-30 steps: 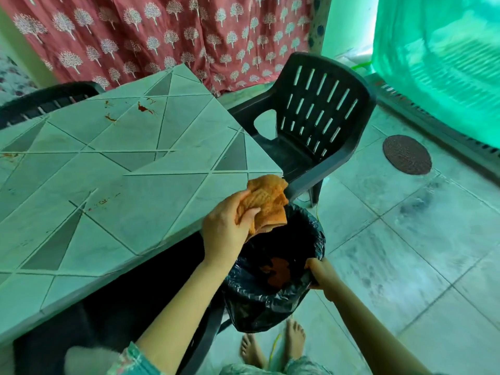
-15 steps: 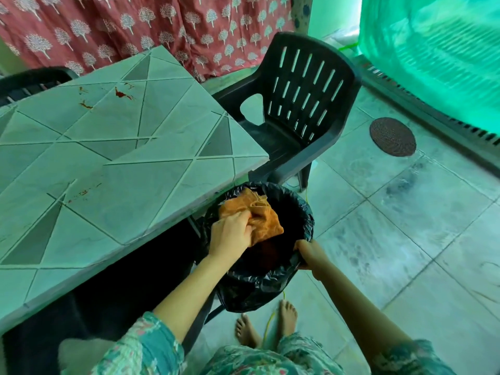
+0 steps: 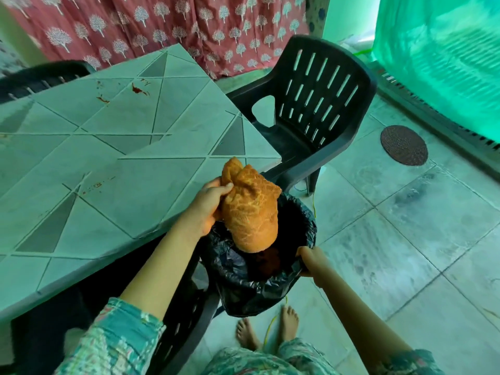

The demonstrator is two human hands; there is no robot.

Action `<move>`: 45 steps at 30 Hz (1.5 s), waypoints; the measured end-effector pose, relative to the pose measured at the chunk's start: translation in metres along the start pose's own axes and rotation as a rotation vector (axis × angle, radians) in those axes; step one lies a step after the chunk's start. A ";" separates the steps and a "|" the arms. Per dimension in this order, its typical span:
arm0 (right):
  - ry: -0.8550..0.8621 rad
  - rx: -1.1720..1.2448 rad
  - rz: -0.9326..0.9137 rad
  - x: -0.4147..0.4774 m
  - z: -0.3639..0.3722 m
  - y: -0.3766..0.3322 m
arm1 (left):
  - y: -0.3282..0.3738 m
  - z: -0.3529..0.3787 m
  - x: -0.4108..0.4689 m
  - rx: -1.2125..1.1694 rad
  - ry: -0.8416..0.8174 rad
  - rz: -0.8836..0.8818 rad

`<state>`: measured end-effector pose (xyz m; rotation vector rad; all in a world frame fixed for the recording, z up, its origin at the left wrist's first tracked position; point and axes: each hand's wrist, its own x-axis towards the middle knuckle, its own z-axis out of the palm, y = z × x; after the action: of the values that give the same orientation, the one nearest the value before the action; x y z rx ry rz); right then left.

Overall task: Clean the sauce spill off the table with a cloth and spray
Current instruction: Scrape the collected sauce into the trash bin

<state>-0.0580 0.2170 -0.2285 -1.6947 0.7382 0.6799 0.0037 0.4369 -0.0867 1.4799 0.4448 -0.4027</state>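
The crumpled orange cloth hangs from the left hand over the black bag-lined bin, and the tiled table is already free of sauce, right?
Not quite. The head view shows red sauce stains on the grey-green tiled table, near its far edge. The rest holds: the left hand grips the crumpled orange cloth over the black bag-lined bin.
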 end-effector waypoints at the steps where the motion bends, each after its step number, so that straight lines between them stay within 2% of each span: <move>1: 0.006 0.004 -0.002 0.002 0.001 0.002 | 0.009 -0.003 0.000 -0.097 -0.004 -0.072; 3: 0.009 0.012 -0.003 0.004 0.002 0.005 | 0.014 -0.006 -0.001 -0.216 -0.002 -0.197; 5: 0.010 0.004 -0.001 0.004 0.002 0.006 | 0.007 -0.003 0.001 -0.267 -0.018 -0.252; 10: 0.012 -0.008 -0.012 -0.002 0.001 0.004 | -0.002 -0.001 0.000 -0.171 -0.187 -0.288; 13: 0.034 -0.010 -0.008 -0.002 -0.001 0.004 | 0.021 -0.013 -0.001 -0.080 -0.211 -0.185; 17: 0.068 0.040 -0.022 -0.003 -0.002 0.005 | 0.087 -0.044 0.007 0.004 0.072 0.185; 19: 0.073 0.061 -0.018 -0.005 -0.002 0.006 | 0.118 -0.060 0.014 0.163 0.238 0.398; 21: 0.077 0.079 -0.005 -0.006 0.000 0.008 | 0.131 -0.073 0.029 0.501 0.398 0.526; 24: 0.072 0.080 0.014 -0.009 0.003 0.013 | 0.116 -0.088 0.056 1.004 0.519 0.539; 27: 0.078 0.078 0.025 -0.010 0.004 0.020 | 0.076 -0.105 0.076 1.292 0.437 0.401; 31: 0.083 0.082 0.017 -0.011 0.005 0.029 | 0.021 -0.119 0.076 1.373 0.219 0.323; 33: 0.087 0.072 0.024 -0.013 0.004 0.033 | 0.012 -0.120 0.073 1.434 0.187 0.253; 36: 0.093 0.079 0.028 -0.015 -0.001 0.038 | 0.010 -0.116 0.067 1.374 0.220 0.261; 41: 0.078 0.063 -0.011 -0.026 -0.020 0.046 | -0.012 -0.081 0.012 1.011 0.380 0.564; 45: 0.073 0.038 -0.093 -0.045 -0.049 0.054 | -0.043 -0.035 -0.046 0.829 0.397 0.505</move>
<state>-0.1248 0.1650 -0.2171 -1.7146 0.7142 0.5389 -0.0594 0.4691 -0.1004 2.4201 0.1911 0.1521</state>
